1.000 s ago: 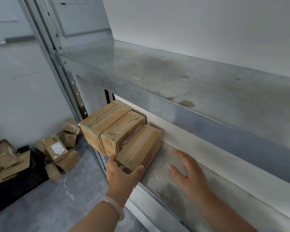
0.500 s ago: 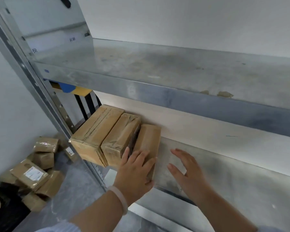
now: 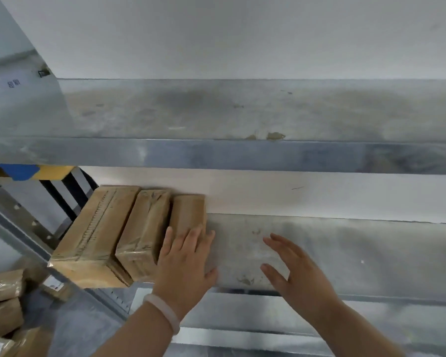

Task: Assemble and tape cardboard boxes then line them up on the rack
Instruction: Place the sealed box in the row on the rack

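Your bare left hand [image 3: 184, 261] lies palm-down, fingers straight and close together, forearm extended from lower left. Your bare right hand [image 3: 296, 271] is held flat, fingers spread, thumb apart; it appears to hover, contact unclear.

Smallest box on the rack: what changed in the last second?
The left hand let go of the near end of the smallest box, slid it back beside the others, and presses flat on top. The right hand stays open over the shelf; the big box and middle box haven't moved.
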Tool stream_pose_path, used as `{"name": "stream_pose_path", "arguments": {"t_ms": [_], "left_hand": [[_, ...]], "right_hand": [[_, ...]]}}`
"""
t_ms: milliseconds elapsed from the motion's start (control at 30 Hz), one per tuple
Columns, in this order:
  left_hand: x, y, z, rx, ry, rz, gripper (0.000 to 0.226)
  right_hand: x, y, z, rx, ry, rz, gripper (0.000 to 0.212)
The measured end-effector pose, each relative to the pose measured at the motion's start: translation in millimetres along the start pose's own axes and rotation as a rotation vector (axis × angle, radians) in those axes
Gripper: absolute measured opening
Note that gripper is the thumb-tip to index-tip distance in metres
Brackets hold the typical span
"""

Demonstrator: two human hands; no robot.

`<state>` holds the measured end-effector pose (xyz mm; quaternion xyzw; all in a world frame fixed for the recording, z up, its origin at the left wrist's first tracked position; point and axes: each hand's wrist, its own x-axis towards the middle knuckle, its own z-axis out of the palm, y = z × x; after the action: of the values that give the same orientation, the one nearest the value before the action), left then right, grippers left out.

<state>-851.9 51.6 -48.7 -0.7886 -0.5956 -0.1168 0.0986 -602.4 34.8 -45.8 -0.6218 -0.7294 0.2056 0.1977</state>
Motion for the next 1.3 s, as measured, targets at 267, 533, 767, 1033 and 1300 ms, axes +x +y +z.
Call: {"name": "stream_pose_path", "arguments": {"t_ms": [267, 533, 767, 1033, 1300], "left_hand": [[53, 121, -18, -0.224, 0.155, 0.402, 0.053], [81, 318, -34, -0.434, 0.232, 0.664, 0.052], [81, 523, -49, -0.598, 0.231, 0.811, 0.05], [94, 705, -66, -0.699, 0.215, 0.959, 0.051], [137, 844, -28, -0.733, 0.136, 1.055, 0.052]], "right_hand": [[-65, 60, -64, -0.176, 0.288, 0.001, 0.052], [-170, 169, -170, -0.332, 0.5, 0.174, 0.051], [-286, 283, -270, -0.437, 0.508, 0.461, 0.068], [-372, 379, -360, -0.473, 0.6, 0.646, 0.069], [-386, 490, -409, -0.43, 0.56, 0.813, 0.07]]}}
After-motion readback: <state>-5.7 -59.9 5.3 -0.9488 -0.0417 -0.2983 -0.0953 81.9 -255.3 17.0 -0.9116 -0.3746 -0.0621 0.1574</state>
